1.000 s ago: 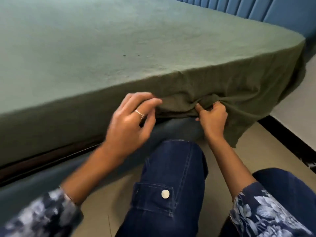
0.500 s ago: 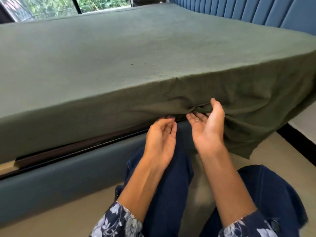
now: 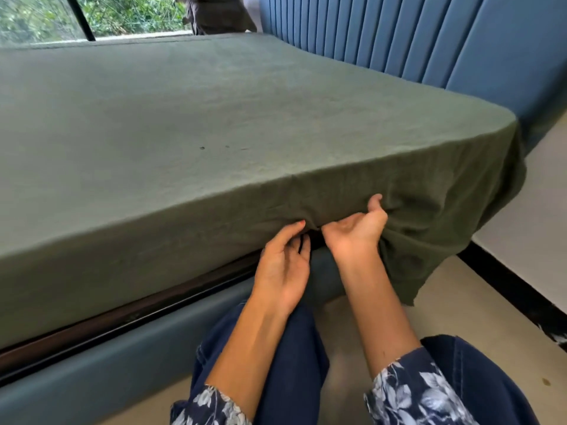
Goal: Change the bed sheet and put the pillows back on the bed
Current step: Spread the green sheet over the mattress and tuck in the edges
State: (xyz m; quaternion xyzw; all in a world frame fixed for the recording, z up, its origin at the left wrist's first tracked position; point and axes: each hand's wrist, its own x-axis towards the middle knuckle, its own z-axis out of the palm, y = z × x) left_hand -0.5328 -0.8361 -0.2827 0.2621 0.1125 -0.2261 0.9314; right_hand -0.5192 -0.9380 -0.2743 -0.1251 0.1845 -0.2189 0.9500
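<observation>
A green bed sheet (image 3: pixel 214 118) lies smooth over the mattress and hangs down its near side. My left hand (image 3: pixel 283 265) is palm up at the mattress's lower edge, its fingertips pushed into the dark gap under the sheet. Just to the right, my right hand (image 3: pixel 356 234) is palm up with curled fingers bunching a fold of the sheet, thumb pressed up against the hanging cloth. To the right of my hands the sheet's corner (image 3: pixel 429 240) hangs loose toward the floor. No pillows are in view.
The blue bed frame (image 3: pixel 122 363) runs below the mattress, and a blue ribbed headboard (image 3: pixel 429 35) stands at the right. A window (image 3: pixel 122 13) and a dark bundle (image 3: pixel 221 13) are beyond the far side. My knees are on the beige floor (image 3: pixel 460 302) near a white wall (image 3: pixel 521 225).
My left hand turned palm up and came in beside the right, fingertips now under the mattress edge. My right hand turned palm up too, and its fingers have curled on the fold again.
</observation>
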